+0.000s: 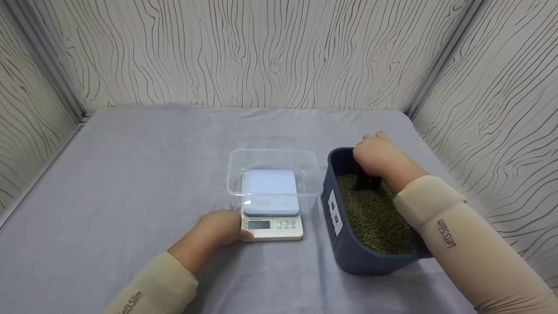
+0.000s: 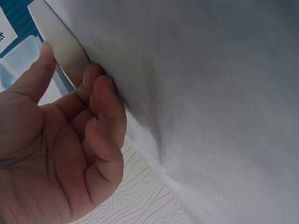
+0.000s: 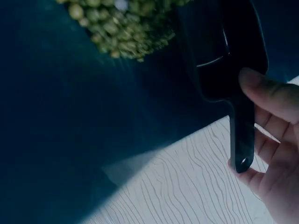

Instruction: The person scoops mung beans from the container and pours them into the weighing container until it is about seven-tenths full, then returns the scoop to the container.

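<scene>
My left hand [image 1: 221,226] grips the left front corner of a white kitchen scale [image 1: 271,236]; the thumb lies along its front edge and, in the left wrist view, the fingers [image 2: 106,98] curl against its side. A clear plastic container [image 1: 307,169] stands on the scale's platform. To the right is a dark blue bin [image 1: 348,250] part-filled with small green beans [image 1: 375,222]. My right hand [image 1: 378,155] reaches over the bin's far end and holds a black scoop [image 3: 243,126] by its handle, thumb at the scoop's base. The scoop's bowl dips toward the beans, partly hidden in shadow.
A light grey-lavender cloth [image 1: 144,174] covers the table. Panels with a wood-grain pattern [image 1: 244,52] enclose the back and both sides. A white label [image 1: 335,213] is stuck on the bin's left wall, close beside the clear container.
</scene>
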A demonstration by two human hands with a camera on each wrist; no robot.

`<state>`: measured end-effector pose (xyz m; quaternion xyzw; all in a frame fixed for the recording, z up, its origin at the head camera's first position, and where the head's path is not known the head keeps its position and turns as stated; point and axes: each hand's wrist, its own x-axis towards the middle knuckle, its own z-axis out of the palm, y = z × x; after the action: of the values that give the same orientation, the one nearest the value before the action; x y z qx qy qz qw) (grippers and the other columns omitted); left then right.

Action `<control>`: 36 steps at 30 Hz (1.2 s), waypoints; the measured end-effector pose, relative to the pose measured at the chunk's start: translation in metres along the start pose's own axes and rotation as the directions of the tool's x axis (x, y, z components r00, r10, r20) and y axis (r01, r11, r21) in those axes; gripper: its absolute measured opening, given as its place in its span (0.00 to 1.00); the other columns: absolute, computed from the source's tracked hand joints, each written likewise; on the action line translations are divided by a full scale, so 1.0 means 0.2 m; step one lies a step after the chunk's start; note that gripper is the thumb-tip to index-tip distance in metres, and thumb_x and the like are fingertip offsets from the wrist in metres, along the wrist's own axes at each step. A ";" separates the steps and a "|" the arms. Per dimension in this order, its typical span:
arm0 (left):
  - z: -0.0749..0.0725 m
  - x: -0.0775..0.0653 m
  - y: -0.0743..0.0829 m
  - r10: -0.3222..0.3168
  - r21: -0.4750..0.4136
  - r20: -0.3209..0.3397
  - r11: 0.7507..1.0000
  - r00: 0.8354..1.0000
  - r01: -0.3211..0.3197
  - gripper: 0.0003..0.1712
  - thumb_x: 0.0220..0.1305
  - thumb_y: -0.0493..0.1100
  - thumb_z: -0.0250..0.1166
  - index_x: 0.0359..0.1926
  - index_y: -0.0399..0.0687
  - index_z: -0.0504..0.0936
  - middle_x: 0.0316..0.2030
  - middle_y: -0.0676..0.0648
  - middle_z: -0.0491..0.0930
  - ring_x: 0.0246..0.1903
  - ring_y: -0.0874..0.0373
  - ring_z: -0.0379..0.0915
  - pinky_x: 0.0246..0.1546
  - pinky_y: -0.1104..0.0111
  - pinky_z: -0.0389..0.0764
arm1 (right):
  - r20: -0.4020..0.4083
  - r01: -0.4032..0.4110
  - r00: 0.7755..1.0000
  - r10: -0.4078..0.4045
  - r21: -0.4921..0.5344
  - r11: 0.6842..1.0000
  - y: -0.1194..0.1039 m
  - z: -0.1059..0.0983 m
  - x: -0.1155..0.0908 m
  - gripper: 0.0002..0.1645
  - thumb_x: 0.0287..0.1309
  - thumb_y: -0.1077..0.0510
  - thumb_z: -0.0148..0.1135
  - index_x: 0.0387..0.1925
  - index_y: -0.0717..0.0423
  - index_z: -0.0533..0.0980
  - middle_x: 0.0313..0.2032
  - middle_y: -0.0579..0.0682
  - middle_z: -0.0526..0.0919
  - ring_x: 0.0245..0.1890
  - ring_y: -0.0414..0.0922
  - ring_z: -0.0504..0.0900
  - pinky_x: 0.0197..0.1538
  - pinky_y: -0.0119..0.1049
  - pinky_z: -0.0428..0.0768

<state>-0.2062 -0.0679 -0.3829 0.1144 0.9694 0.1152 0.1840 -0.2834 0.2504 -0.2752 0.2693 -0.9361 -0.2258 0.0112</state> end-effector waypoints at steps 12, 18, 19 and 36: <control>0.01 0.00 0.00 0.007 -0.005 0.001 1.000 1.000 -0.007 0.26 0.50 0.60 0.65 0.29 0.38 0.81 0.29 0.43 0.80 0.26 0.52 0.67 0.38 0.54 0.72 | 0.214 0.061 0.971 -0.104 0.199 0.978 -0.03 0.11 0.02 0.16 0.45 0.64 0.62 0.09 0.51 0.71 0.12 0.44 0.73 0.26 0.50 0.78 0.62 0.61 0.49; 0.01 -0.01 0.00 0.015 -0.004 -0.009 1.000 1.000 -0.015 0.25 0.50 0.59 0.65 0.28 0.39 0.81 0.29 0.42 0.80 0.26 0.51 0.68 0.38 0.54 0.72 | -0.052 0.128 0.991 -0.124 0.067 0.990 -0.01 0.12 0.01 0.14 0.26 0.57 0.71 0.05 0.45 0.72 0.09 0.39 0.68 0.33 0.49 0.69 0.55 0.53 0.59; 0.01 -0.01 -0.01 0.020 -0.004 -0.012 1.000 1.000 -0.020 0.25 0.50 0.59 0.65 0.28 0.39 0.81 0.29 0.42 0.80 0.26 0.51 0.68 0.38 0.54 0.72 | -0.094 0.126 0.988 -0.121 0.046 0.991 -0.01 0.12 0.00 0.15 0.24 0.57 0.71 0.04 0.45 0.71 0.08 0.40 0.66 0.31 0.48 0.67 0.49 0.50 0.62; 0.01 0.00 0.00 0.024 -0.006 -0.029 1.000 0.999 -0.024 0.24 0.50 0.58 0.66 0.27 0.39 0.81 0.28 0.42 0.79 0.26 0.51 0.68 0.36 0.55 0.72 | 0.222 0.001 0.974 -0.044 0.190 0.982 -0.02 0.12 0.00 0.18 0.46 0.60 0.61 0.08 0.50 0.67 0.12 0.44 0.67 0.15 0.45 0.63 0.23 0.41 0.69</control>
<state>-0.2048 -0.0677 -0.3846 0.1235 0.9702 0.1223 0.1688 -0.2850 0.2580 -0.2985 0.2527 -0.9453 -0.1654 -0.1231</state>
